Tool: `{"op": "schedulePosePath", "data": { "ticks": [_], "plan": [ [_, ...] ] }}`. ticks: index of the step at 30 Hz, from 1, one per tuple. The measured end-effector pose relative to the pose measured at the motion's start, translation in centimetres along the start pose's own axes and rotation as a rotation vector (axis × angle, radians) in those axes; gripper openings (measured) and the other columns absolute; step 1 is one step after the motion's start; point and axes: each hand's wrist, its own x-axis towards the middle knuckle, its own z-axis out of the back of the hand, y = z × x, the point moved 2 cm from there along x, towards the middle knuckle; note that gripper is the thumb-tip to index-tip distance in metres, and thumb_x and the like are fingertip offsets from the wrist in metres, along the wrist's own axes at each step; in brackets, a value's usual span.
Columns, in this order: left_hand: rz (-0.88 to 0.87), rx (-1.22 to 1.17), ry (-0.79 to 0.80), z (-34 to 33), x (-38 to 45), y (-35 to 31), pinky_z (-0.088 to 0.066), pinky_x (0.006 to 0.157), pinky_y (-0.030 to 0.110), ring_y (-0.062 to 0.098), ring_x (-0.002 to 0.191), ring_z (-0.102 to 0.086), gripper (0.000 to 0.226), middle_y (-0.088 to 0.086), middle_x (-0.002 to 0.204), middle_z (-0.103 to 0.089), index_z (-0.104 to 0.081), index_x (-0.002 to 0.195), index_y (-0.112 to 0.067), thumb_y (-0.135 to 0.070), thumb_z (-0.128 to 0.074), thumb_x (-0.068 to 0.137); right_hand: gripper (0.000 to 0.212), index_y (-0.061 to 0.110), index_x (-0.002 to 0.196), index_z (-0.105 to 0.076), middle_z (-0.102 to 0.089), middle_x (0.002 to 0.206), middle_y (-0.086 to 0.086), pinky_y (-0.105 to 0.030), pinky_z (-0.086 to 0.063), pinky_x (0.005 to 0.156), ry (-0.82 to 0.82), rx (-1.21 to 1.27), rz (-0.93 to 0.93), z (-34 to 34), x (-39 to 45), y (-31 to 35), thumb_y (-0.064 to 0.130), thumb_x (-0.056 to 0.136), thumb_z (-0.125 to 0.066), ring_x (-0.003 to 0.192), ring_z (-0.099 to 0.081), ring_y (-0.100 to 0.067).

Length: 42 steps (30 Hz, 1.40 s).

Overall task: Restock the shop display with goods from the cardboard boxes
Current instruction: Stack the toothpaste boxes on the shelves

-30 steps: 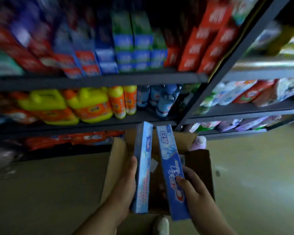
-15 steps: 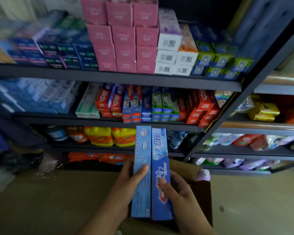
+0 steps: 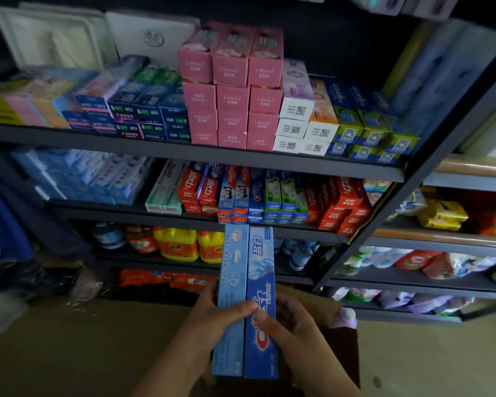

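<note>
1. We hold two toothpaste boxes side by side, long edges touching: the left hand (image 3: pixel 212 319) grips the pale blue box (image 3: pixel 232 282), thumb across its front, and the right hand (image 3: pixel 294 325) grips the darker blue box (image 3: pixel 260 296) the same way.
2. Both boxes stand upright above the cardboard box (image 3: pixel 341 339), their long axes pointing up toward the shelves.
3. The toothpaste shelf (image 3: pixel 201 217) lies straight ahead and above; the boxes' top ends sit just under its front edge.
4. The stocked boxes there lie end-on, so we judge ours must tip forward, top end first. Neither hand is clearly nearer.
</note>
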Motion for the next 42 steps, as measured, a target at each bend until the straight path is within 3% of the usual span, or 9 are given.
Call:
{"op": "schedulePosePath", "data": {
  "ticks": [3,6,8,14,20,26,30,35,42],
  "plan": [
    [0.01,0.029,0.018,0.7,0.0,-0.1,-0.054,0.06,0.035,0.026,0.073,-0.073,0.071,0.007,0.084,-0.075,-0.056,0.113,-0.02,-0.014,-0.091,0.051,0.07,0.015,0.109,-0.059,-0.075,0.095,-0.005,-0.032,-0.057,0.076,0.02,-0.032,-0.041,-0.1,0.2,0.2,0.054,0.055,-0.083,0.088,-0.072,-0.018],
    [0.013,0.017,-0.009,1.4,0.0,-0.1,-0.054,0.058,0.033,0.023,0.07,-0.073,0.051,0.006,0.084,-0.075,-0.056,0.107,-0.024,-0.01,-0.082,0.066,0.034,0.013,0.113,-0.057,-0.074,0.098,-0.006,-0.03,-0.058,0.068,0.024,-0.045,-0.118,-0.1,0.4,0.1,0.028,0.084,-0.067,0.084,-0.072,-0.018],
    [0.013,0.013,-0.03,1.7,0.3,0.0,-0.054,0.057,0.032,0.021,0.069,-0.073,0.049,0.008,0.088,-0.074,-0.055,0.108,-0.025,-0.01,-0.08,0.069,0.033,0.016,0.114,-0.056,-0.073,0.1,-0.005,-0.036,-0.058,0.072,0.061,-0.049,-0.182,-0.2,0.4,-0.1,0.028,0.085,-0.065,0.087,-0.072,-0.019],
    [-0.005,0.018,-0.09,3.0,1.1,0.0,-0.056,0.073,0.042,0.025,0.081,-0.072,0.051,0.008,0.095,-0.073,-0.056,0.113,-0.023,-0.014,-0.081,0.07,0.081,0.025,0.109,-0.059,-0.073,0.093,0.003,-0.025,-0.055,0.065,0.203,-0.176,-0.241,-2.0,-1.3,-0.8,0.069,0.043,-0.074,0.082,-0.072,-0.016],
    [-0.005,0.005,-0.109,3.9,1.3,-0.1,-0.055,0.073,0.041,0.026,0.082,-0.071,0.05,0.009,0.095,-0.072,-0.054,0.113,-0.022,-0.015,-0.08,0.072,0.022,0.02,0.108,-0.059,-0.075,0.085,0.002,-0.021,-0.051,0.065,0.164,-0.199,-0.272,-2.9,-1.1,-1.2,0.031,0.089,-0.063,0.073,-0.07,-0.011],
    [-0.013,-0.003,-0.118,4.1,1.6,-0.1,-0.056,0.081,0.047,0.026,0.081,-0.072,0.061,0.008,0.094,-0.073,-0.053,0.119,-0.022,-0.019,-0.083,0.066,0.027,0.02,0.109,-0.059,-0.074,0.09,0.003,-0.024,-0.055,0.071,0.136,-0.11,-0.261,-3.5,-0.9,-1.0,0.023,0.084,-0.069,0.078,-0.072,-0.012],
    [-0.011,-0.016,-0.096,4.0,1.6,-0.2,-0.056,0.073,0.041,0.024,0.081,-0.072,0.073,0.008,0.096,-0.073,-0.053,0.12,-0.022,-0.031,-0.082,0.054,0.045,0.019,0.109,-0.061,-0.075,0.087,-0.001,-0.027,-0.055,0.071,0.107,-0.033,-0.235,-3.6,-0.8,-1.5,0.037,0.072,-0.078,0.078,-0.072,-0.015],
    [-0.023,-0.016,-0.136,4.9,1.8,0.2,-0.051,0.07,0.034,0.025,0.088,-0.068,0.05,0.01,0.1,-0.07,-0.056,0.116,-0.02,-0.024,-0.079,0.072,0.023,0.015,0.111,-0.061,-0.075,0.084,-0.004,-0.027,-0.055,0.068,0.033,0.014,-0.195,-2.7,0.1,-2.0,0.011,0.089,-0.063,0.074,-0.07,-0.016],
    [-0.043,-0.049,-0.172,7.4,2.1,0.7,-0.052,0.069,0.035,0.025,0.082,-0.068,0.043,0.013,0.1,-0.07,-0.056,0.115,-0.019,-0.016,-0.076,0.077,0.026,0.009,0.116,-0.06,-0.072,0.093,-0.007,-0.024,-0.054,0.069,0.009,0.054,-0.135,-2.1,2.2,-0.5,0.012,0.09,-0.061,0.078,-0.068,-0.014]
  ]
}}
